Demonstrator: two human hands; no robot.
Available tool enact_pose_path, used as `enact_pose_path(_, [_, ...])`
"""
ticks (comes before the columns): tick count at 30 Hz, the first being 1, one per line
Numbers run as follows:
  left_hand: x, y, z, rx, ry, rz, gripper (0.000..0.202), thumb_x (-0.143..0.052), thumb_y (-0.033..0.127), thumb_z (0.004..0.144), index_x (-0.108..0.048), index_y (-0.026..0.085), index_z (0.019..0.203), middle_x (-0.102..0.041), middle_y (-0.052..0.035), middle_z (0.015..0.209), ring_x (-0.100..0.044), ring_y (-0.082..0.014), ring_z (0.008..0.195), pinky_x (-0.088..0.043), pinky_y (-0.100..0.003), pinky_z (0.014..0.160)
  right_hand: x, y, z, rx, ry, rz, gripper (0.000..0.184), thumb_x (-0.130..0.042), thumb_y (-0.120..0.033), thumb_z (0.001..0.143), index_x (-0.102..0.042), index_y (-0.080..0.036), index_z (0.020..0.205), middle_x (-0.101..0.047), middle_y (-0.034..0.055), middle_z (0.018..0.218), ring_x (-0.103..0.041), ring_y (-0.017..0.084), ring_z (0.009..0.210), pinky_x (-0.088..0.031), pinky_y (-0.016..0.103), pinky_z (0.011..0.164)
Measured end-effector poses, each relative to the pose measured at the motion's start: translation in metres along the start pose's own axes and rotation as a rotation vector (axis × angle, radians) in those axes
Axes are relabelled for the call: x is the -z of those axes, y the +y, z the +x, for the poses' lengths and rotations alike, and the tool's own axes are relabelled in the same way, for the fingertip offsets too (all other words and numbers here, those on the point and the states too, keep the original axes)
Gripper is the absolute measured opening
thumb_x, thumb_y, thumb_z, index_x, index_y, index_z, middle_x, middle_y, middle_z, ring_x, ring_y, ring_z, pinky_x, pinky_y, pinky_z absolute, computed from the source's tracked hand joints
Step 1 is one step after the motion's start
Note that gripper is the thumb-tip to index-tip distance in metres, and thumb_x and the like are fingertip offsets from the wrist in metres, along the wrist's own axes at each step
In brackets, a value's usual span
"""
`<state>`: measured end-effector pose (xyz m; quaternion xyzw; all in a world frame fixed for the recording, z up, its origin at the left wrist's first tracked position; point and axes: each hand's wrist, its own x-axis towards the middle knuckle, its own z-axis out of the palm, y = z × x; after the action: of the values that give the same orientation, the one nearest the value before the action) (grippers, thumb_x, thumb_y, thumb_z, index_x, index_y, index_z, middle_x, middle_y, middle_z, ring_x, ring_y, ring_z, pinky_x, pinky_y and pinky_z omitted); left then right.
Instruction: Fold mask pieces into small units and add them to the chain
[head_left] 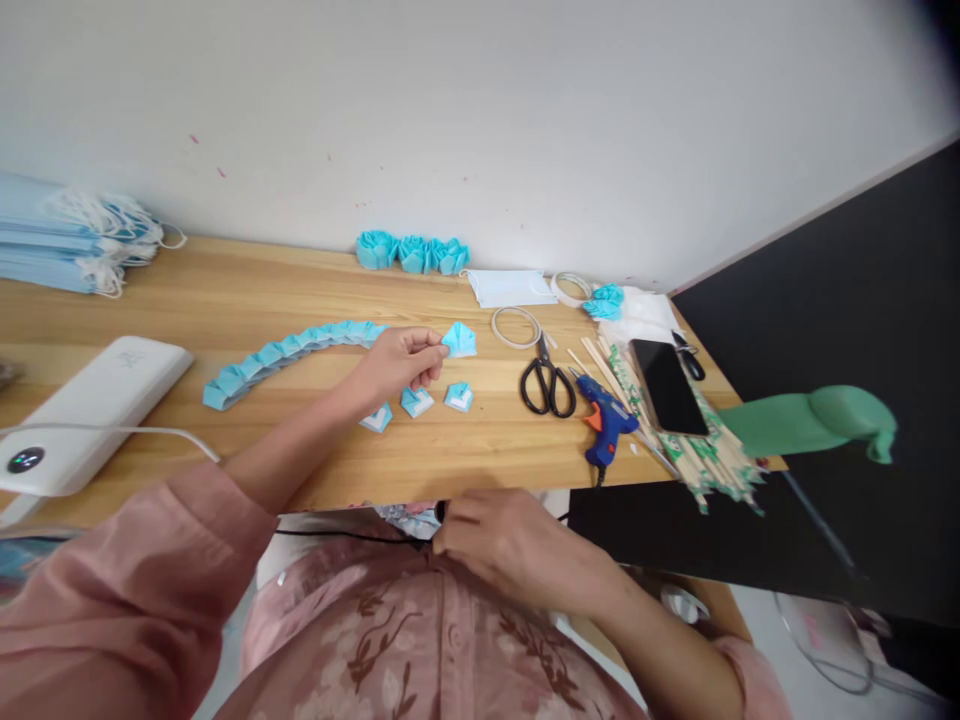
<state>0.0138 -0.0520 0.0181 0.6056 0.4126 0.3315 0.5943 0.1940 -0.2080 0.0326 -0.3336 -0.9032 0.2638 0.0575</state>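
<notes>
My left hand (401, 362) reaches over the table and pinches the edge of a light-blue folded paper-like petal (460, 341) between thumb and fingers. Just below it lie more folded pieces, among them one folded petal (459, 397) with a white strip on it. To the left, a curved row of blue folded petals (281, 353) runs under my fingers. My right hand (510, 548) is low at the table's front edge, close to my shirt, its fingers curled. A small black object (440, 512) shows beside its fingertips; whether the hand grips it is hidden.
At the back stand blue folded roses (415, 254) and a face mask (511, 288). Scissors (548, 385), a blue glue gun (609, 420), a phone (667, 386) and wrapped chopsticks (705, 455) lie right. A white power bank (97, 415) and stacked masks (67, 235) are left.
</notes>
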Motion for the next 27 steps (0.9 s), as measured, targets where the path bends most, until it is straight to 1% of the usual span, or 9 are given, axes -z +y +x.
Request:
enact_pose_path(2, [-0.002, 0.005, -0.002, -0.006, -0.04, 0.05, 0.018, -0.059, 0.026, 0.078, -0.055, 0.015, 0.064, -0.056, 0.003, 0.055, -0.047, -0.0055, 0.047, -0.039, -0.018, 0.047, 0.011, 0.01, -0.002, -0.103, 0.081, 0.003, 0.024, -0.051, -0.019, 0.095, -0.062, -0.023, 0.116, -0.071, 0.0038, 0.101, -0.064, 0.015, 0.084, -0.045, 0.025, 0.069])
enact_pose_path(3, [-0.003, 0.008, -0.004, -0.007, -0.061, 0.08, 0.018, -0.059, 0.027, 0.078, -0.055, 0.015, 0.065, -0.056, 0.0028, 0.055, -0.047, -0.0057, 0.046, -0.04, -0.018, 0.047, 0.02, 0.017, -0.002, -0.171, 0.176, 0.031, 0.028, -0.052, -0.02, 0.094, -0.061, -0.023, 0.121, -0.071, 0.0041, 0.103, -0.065, 0.015, 0.085, -0.046, 0.025, 0.071])
enact_pose_path(6, [-0.005, 0.017, -0.007, -0.019, -0.116, 0.183, 0.021, -0.059, 0.029, 0.08, -0.057, 0.015, 0.066, -0.055, 0.0024, 0.053, -0.047, -0.0061, 0.045, -0.039, -0.018, 0.046, 0.045, 0.043, 0.003, -0.38, 0.516, 0.074, 0.021, -0.052, -0.026, 0.095, -0.068, -0.023, 0.108, -0.072, 0.0039, 0.098, -0.065, 0.015, 0.085, -0.047, 0.026, 0.073])
enact_pose_path(8, [-0.006, 0.023, -0.01, -0.042, -0.146, 0.243, 0.021, -0.058, 0.03, 0.081, -0.058, 0.015, 0.068, -0.056, 0.0022, 0.053, -0.046, -0.0061, 0.045, -0.037, -0.018, 0.045, 0.055, 0.059, 0.01, -0.455, 0.648, 0.153, 0.021, -0.054, -0.032, 0.093, -0.07, -0.022, 0.103, -0.072, 0.0033, 0.089, -0.064, 0.015, 0.077, -0.047, 0.026, 0.067])
enact_pose_path(11, [-0.004, 0.027, -0.016, -0.083, -0.186, 0.317, 0.02, -0.058, 0.031, 0.082, -0.059, 0.015, 0.07, -0.058, 0.0016, 0.055, -0.047, -0.0065, 0.046, -0.035, -0.018, 0.045, 0.058, 0.072, 0.024, -0.455, 0.68, 0.394, 0.025, -0.057, -0.038, 0.09, -0.071, -0.02, 0.099, -0.068, 0.0017, 0.082, -0.058, 0.011, 0.062, -0.046, 0.024, 0.056])
enact_pose_path(15, [0.003, 0.028, -0.024, -0.101, -0.206, 0.373, 0.02, -0.057, 0.031, 0.082, -0.062, 0.014, 0.072, -0.061, 0.0, 0.059, -0.051, -0.0082, 0.05, -0.036, -0.018, 0.046, 0.057, 0.075, 0.034, -0.446, 0.702, 0.603, 0.032, -0.063, -0.039, 0.083, -0.068, -0.018, 0.106, -0.064, -0.0004, 0.075, -0.053, 0.008, 0.055, -0.046, 0.022, 0.051])
enact_pose_path(23, [0.006, 0.02, -0.024, -0.119, -0.197, 0.418, 0.021, -0.056, 0.033, 0.082, -0.065, 0.014, 0.077, -0.061, 0.0008, 0.058, -0.051, -0.0087, 0.051, -0.034, -0.019, 0.047, 0.06, 0.074, 0.044, -0.407, 0.565, 0.637, 0.021, -0.066, -0.038, 0.08, -0.069, -0.017, 0.081, -0.061, -0.0023, 0.063, -0.052, 0.008, 0.054, -0.044, 0.022, 0.053])
enact_pose_path(25, [0.009, 0.022, -0.021, -0.145, -0.172, 0.451, 0.022, -0.057, 0.033, 0.083, -0.066, 0.014, 0.077, -0.061, 0.0009, 0.06, -0.05, -0.0086, 0.052, -0.034, -0.019, 0.049, 0.062, 0.075, 0.046, -0.411, 0.549, 0.602, 0.02, -0.065, -0.037, 0.08, -0.067, -0.017, 0.078, -0.06, -0.0024, 0.062, -0.052, 0.008, 0.054, -0.043, 0.022, 0.053])
enact_pose_path(27, [0.017, 0.028, -0.018, -0.2, -0.097, 0.5, 0.023, -0.057, 0.035, 0.084, -0.067, 0.015, 0.078, -0.061, 0.0008, 0.061, -0.05, -0.0089, 0.054, -0.035, -0.02, 0.051, 0.066, 0.077, 0.048, -0.424, 0.56, 0.575, 0.02, -0.066, -0.037, 0.08, -0.065, -0.017, 0.074, -0.058, -0.0028, 0.061, -0.05, 0.007, 0.052, -0.041, 0.022, 0.051])
